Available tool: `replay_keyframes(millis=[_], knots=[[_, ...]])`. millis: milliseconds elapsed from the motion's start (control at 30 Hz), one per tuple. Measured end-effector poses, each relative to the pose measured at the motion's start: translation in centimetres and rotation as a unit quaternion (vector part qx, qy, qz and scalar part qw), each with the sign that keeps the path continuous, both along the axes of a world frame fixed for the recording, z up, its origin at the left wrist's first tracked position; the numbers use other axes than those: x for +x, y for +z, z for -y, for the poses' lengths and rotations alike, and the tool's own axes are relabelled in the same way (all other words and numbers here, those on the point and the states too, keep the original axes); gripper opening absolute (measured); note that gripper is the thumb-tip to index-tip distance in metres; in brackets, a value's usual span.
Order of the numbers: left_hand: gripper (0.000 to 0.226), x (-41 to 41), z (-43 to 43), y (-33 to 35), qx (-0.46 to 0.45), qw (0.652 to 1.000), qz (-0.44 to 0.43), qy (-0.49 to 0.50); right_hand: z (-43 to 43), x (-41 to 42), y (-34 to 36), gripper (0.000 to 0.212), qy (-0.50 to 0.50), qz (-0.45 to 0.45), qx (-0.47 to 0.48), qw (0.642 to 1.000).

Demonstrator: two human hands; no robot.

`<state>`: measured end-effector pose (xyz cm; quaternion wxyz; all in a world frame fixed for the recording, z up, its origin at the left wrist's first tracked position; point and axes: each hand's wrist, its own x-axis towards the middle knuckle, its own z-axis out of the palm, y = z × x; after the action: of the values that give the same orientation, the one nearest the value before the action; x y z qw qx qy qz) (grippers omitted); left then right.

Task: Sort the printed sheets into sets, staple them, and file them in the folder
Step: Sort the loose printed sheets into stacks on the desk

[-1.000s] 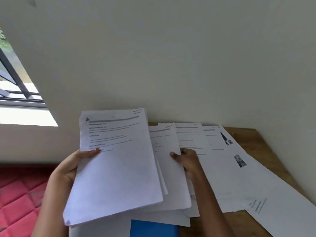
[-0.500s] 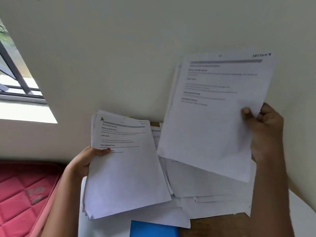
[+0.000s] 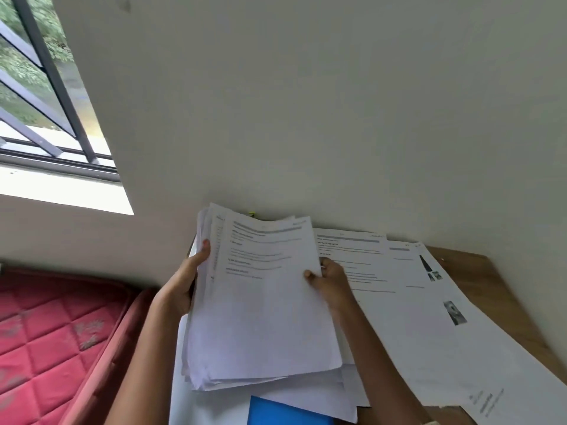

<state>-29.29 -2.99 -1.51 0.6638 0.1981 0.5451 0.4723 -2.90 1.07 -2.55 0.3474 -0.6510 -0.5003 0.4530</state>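
at the desk's (image 3: 491,286) left edge, the stack (image 3: 214,382) is gripped by the left hand (image 3: 181,286); its top sheet (image 3: 270,302) is pinched by the right hand (image 3: 333,280), likely for sorting.

Left hand (image 3: 184,286) and right hand (image 3: 333,280) raised, fingers probably curled

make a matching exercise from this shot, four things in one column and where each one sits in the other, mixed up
Things:
1. paper stack
2. blue folder
3. photo sheet
4. red mattress

Places:
A. at the left, beside the table
B. held between left hand and right hand
C. lying flat at the right of the wooden table
D. at the near edge, partly under loose sheets

Pairs: 1-B, 2-D, 3-C, 4-A
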Motion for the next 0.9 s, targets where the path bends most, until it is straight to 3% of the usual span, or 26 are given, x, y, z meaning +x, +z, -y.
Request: replay_keyframes(millis=[133,200,233,333,400,500,567,733,900], knots=[[0.060,0.5,0.5,0.7,0.038,0.999,0.006,-0.011,0.8,-1.6,0.2,0.024,0.059,0.077,0.020,0.995],[0.044,0.9,0.6,0.5,0.035,0.998,-0.039,-0.026,1.1,-1.5,0.7,0.028,0.092,0.097,0.033,0.990],[0.030,1.1,0.6,0.6,0.026,0.998,-0.057,-0.026,1.1,-1.1,1.1,0.028,0.080,0.109,0.046,0.990],[0.029,0.9,0.4,0.2,0.010,0.997,-0.069,-0.024,0.7,1.4,1.7,0.035,-0.053,0.189,0.105,0.975],[0.028,0.7,0.2,-0.1,0.002,0.996,-0.079,-0.030,0.7,2.9,1.6,0.051,-0.032,0.307,0.064,0.949],[0.031,0.3,-0.5,-0.8,-0.013,0.995,-0.091,-0.044,1.5,2.4,1.2,0.073,0.091,0.422,-0.028,0.902],[0.030,0.3,-0.8,-1.0,-0.016,0.995,-0.090,-0.045,1.9,1.4,1.1,0.069,0.120,0.464,-0.023,0.877],[0.029,0.2,-0.5,-0.7,-0.005,0.996,-0.076,-0.051,2.1,1.0,3.3,0.022,0.084,0.516,0.055,0.851],[0.041,0.6,-0.7,-0.2,0.009,0.997,-0.039,-0.067,3.3,0.0,8.2,0.018,0.041,0.488,0.172,0.854]])
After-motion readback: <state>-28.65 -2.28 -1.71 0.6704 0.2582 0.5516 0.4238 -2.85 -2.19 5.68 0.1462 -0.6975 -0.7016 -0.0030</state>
